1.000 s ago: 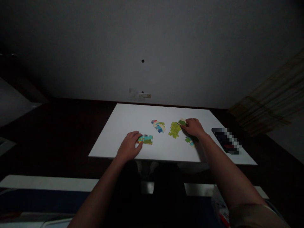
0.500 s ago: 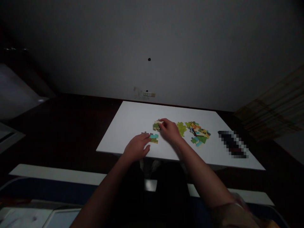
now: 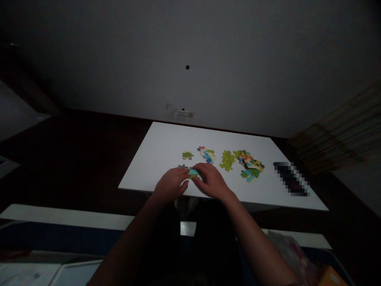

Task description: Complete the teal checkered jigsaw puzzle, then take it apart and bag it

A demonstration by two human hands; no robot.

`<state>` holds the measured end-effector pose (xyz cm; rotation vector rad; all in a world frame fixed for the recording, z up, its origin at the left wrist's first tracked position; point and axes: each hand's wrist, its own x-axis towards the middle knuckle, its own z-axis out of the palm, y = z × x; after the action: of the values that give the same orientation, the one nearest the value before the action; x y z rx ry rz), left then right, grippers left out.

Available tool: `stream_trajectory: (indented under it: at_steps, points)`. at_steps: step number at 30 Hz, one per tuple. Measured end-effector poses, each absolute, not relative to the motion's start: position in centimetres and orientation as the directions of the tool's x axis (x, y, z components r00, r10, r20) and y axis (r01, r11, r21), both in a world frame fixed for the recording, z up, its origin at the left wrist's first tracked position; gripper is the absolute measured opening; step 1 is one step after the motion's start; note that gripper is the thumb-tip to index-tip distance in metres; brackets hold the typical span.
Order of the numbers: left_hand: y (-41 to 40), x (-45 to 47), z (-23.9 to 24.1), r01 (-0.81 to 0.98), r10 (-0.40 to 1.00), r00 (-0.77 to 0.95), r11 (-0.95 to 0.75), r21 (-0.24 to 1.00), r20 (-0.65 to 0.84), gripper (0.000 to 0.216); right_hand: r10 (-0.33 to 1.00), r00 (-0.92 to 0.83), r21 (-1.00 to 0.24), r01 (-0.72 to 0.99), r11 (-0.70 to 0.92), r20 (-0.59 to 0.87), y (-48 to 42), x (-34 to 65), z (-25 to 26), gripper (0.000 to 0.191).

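A short strip of joined jigsaw pieces [image 3: 193, 173], turquoise and green, lies near the front edge of the white table. My left hand [image 3: 170, 185] rests on its left end, fingers stretched out flat and thumb apart. My right hand [image 3: 212, 181] has its fingers and thumb closed around the right end, partly hiding it. Just beyond the strip lies a single green and cream jigsaw piece [image 3: 187, 155], touched by neither hand. Behind my right hand is a small group of joined multicoloured pieces [image 3: 206, 154].
Right of my hands lie a cluster of light green pieces [image 3: 228, 160] and a heap of mixed pieces [image 3: 250, 163]. A dark pixelated object [image 3: 291, 179] is near the right edge of the white table [image 3: 166, 139]. A wall stands behind.
My right hand has let go of the green and cream piece, now lying farther left, and has moved down to the strip. The multicoloured group has come into view. My left hand stays.
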<state>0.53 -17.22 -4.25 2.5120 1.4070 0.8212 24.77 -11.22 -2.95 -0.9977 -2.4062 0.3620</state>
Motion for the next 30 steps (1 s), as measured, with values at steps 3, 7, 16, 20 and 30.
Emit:
stream_trajectory:
  at_steps: [3,7,16,20,30]
  points:
    - [-17.1,0.5,-4.6,0.735,0.816,0.399,-0.557,0.386,0.418,0.035,0.700,-0.635,-0.393,0.582,0.712,0.327,-12.9,26.1,-3.4,0.040]
    - [-17.0,0.3,-4.9,0.724,0.803,0.403,-0.573,0.385,0.438,0.031,0.699,-0.641,-0.409,0.573,0.710,0.318,-12.7,26.5,-3.6,0.034]
    - [-17.2,0.5,-4.4,0.755,0.811,0.431,-0.564,0.334,0.395,0.035,0.708,-0.611,-0.416,0.576,0.704,0.353,-12.9,27.0,-4.1,0.036]
    - [-17.2,0.6,-4.3,0.761,0.816,0.429,-0.558,0.331,0.388,0.036,0.715,-0.605,-0.396,0.596,0.699,0.351,-12.8,26.9,-4.3,0.032]
    - [-17.5,0.8,-4.8,0.773,0.839,0.296,-0.492,0.400,0.457,0.034,0.721,-0.597,-0.407,0.596,0.692,0.352,-12.3,26.8,-5.1,0.030]
